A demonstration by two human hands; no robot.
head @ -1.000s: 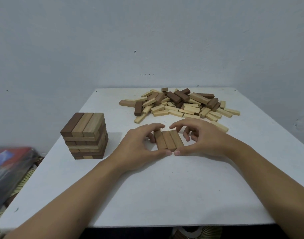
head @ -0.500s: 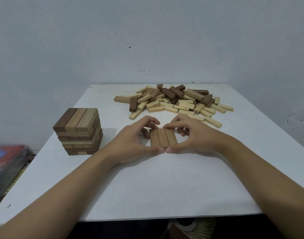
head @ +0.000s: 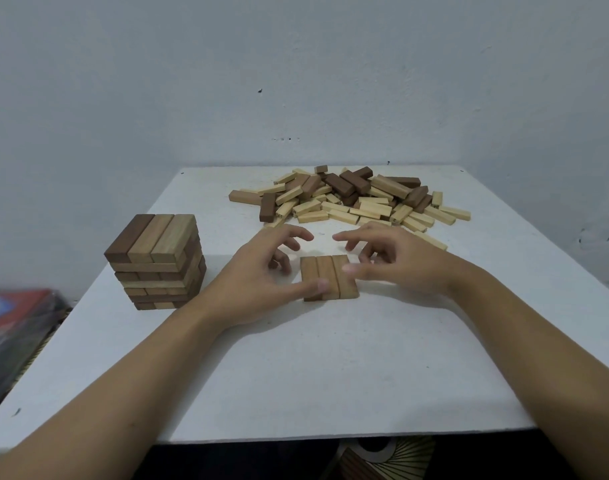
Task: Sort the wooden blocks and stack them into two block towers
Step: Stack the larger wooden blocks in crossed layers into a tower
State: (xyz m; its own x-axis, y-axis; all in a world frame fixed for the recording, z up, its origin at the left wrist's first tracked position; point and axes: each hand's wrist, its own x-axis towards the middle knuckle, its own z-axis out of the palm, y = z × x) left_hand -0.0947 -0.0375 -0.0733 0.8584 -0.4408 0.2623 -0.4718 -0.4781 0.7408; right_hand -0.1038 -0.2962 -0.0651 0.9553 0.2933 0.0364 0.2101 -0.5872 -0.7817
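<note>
A row of three brown wooden blocks (head: 326, 270) lies flat, side by side, in the middle of the white table (head: 330, 368). My left hand (head: 258, 275) is at its left with fingers spread and loosely bent, the thumb tip over the left block's near end. My right hand (head: 400, 261) hovers at its right, fingers relaxed, thumb tip over the right block. Neither hand grips a block. A tower of brown blocks (head: 157, 258), several layers high, stands at the table's left. A loose pile of light and dark blocks (head: 358, 199) lies at the back.
A blurred red and blue object (head: 15, 323) lies beyond the table's left edge. A grey wall (head: 296, 81) rises right behind the table. The table's near edge runs just below my forearms.
Both hands pressed the three blocks together from the sides before; now the fingers have spread and lifted off the row. The view has shifted slightly.
</note>
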